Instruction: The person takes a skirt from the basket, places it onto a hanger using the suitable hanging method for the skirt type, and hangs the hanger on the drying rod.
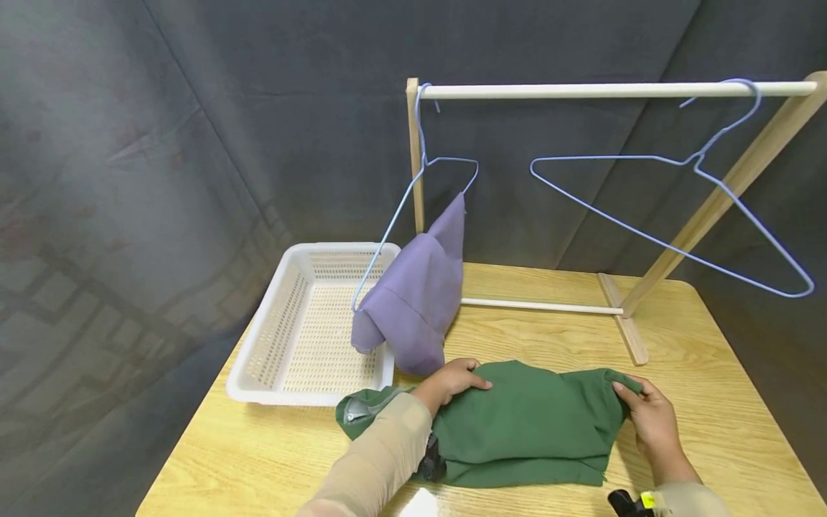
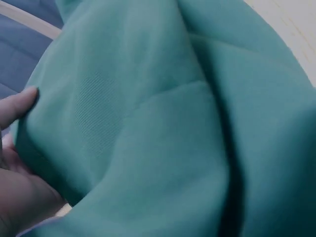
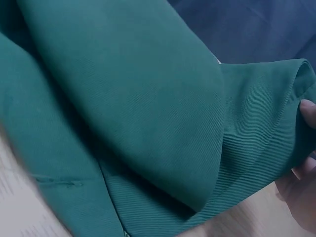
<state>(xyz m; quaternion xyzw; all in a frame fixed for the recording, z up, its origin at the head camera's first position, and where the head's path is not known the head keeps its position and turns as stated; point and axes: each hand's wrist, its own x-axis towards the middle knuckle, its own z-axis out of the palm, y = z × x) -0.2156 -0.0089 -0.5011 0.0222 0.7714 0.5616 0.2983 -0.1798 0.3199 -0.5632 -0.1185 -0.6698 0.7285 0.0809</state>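
Note:
A folded green garment (image 1: pixel 530 416) lies across the front of the table. My left hand (image 1: pixel 455 380) pinches its upper edge near the middle, thumb on top of the cloth; the left wrist view shows the thumb (image 2: pixel 22 103) against the fabric and the other fingers behind. At the far right end, my right hand (image 1: pixel 652 420) grips the hem, which stands slightly open in the right wrist view beside the fingers (image 3: pixel 306 168). Past my left forearm, the garment's left end shows a grey inside and a small white fastener.
A wooden rack with a white rail (image 1: pixel 581 91) stands at the back. A purple garment (image 1: pixel 420 294) droops from the left blue hanger (image 1: pixel 388 230), partly over a white plastic basket (image 1: pixel 258 345). Another blue hanger (image 1: pixel 646 222) hangs bare at the right.

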